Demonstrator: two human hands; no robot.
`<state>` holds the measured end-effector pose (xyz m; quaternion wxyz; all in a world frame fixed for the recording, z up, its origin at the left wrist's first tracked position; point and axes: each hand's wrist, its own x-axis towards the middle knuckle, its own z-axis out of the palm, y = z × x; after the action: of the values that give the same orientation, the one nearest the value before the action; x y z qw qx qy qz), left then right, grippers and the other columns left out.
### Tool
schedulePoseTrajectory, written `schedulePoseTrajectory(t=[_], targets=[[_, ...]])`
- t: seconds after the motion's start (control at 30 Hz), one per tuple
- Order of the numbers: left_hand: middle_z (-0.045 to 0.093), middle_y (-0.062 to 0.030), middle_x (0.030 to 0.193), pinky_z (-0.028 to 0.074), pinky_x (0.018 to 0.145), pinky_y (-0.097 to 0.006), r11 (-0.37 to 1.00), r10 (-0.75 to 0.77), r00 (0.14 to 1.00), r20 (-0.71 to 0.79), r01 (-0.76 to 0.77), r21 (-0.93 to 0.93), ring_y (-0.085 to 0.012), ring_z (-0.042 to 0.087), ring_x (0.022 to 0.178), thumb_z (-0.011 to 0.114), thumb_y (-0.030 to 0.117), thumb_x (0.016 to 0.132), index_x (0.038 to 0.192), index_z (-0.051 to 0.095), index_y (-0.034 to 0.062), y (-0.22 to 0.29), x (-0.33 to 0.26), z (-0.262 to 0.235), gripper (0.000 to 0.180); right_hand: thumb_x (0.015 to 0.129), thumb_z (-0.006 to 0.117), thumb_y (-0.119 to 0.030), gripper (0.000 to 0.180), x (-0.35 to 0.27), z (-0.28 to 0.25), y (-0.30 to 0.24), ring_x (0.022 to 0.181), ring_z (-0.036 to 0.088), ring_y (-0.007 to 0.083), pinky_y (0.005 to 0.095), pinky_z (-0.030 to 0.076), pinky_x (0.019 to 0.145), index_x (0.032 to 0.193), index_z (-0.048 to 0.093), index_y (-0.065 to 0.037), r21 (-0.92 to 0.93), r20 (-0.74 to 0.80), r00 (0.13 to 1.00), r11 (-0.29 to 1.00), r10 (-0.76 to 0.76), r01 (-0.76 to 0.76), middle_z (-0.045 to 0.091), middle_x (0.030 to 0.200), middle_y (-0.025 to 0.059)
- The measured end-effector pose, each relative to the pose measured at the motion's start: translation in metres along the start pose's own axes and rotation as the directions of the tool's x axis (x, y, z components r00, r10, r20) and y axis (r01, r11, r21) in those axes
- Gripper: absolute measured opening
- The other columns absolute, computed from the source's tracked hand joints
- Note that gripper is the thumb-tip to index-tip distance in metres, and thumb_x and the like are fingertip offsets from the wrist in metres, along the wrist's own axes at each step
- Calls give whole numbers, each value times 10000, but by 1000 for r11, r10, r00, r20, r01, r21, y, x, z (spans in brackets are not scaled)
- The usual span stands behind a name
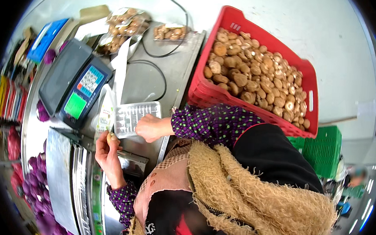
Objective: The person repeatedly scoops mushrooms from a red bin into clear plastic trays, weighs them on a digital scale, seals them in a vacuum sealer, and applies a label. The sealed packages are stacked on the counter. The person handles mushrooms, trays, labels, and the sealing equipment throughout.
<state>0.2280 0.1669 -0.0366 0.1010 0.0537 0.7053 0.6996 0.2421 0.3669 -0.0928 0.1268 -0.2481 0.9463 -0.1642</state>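
Observation:
A clear plastic tray (127,117) with a ribbed bottom lies on the metal bench. My right hand (150,128) is closed over the tray's right edge, and its curled fingers hide whatever they grip, if anything. Just below the tray's lower left corner is my left hand (107,155), fingertips pinched around a small tan piece that looks like a mushroom (109,137). Beside the tray, close above the left hand, lies a white and green printed plastic bag or label sheet (105,115).
A red crate (256,106) full of brown mushrooms (258,74) stands at the right. On the left sits a digital scale (85,84) with a lit green display. Bagged mushrooms (127,25) and a black cable (166,82) lie at the back. Green crates (324,150) stand beyond the red one.

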Motion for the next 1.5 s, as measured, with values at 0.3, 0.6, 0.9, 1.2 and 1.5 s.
schedulePoseTrajectory(t=[0.3,0.6,0.9,1.2,1.5], targets=[[591,-217,1126,481,892,-403,472,710,677,192,-661,584,-324,597,997,638,36,896,1243,523,-57,72,-5,26,377,720,594,-163,150,-35,-81,-38,639,607,243,363,478,518,714,597,-13,-344,-710,662,939,-239,-30,570,642,85],[628,-214,1000,541,635,-392,-23,750,125,649,-976,215,-353,647,801,653,263,904,1138,605,-44,147,19,151,389,689,622,-185,171,-198,-176,-26,644,527,186,289,407,521,706,557,-27,-580,-667,666,794,-334,-183,495,717,54],[649,-108,907,551,481,-277,-286,948,-226,224,-913,291,-172,666,683,788,379,776,1100,640,58,192,74,352,479,833,574,-43,210,-377,-214,107,804,613,224,316,526,618,986,698,-115,92,-786,487,850,382,-518,668,951,62],[579,-71,1014,535,641,-345,-205,813,-143,565,-978,47,-251,622,760,776,232,766,1147,602,114,85,59,500,435,804,622,-74,162,-422,-140,157,889,588,259,382,502,790,963,652,-77,52,-727,632,939,269,-341,609,893,72],[603,-163,990,523,678,-447,365,332,261,907,-922,131,-382,630,822,676,254,857,1111,581,64,66,31,444,331,899,588,-20,202,-403,-188,211,933,658,221,356,534,849,1094,635,10,708,-267,623,588,735,-391,684,1059,105]])
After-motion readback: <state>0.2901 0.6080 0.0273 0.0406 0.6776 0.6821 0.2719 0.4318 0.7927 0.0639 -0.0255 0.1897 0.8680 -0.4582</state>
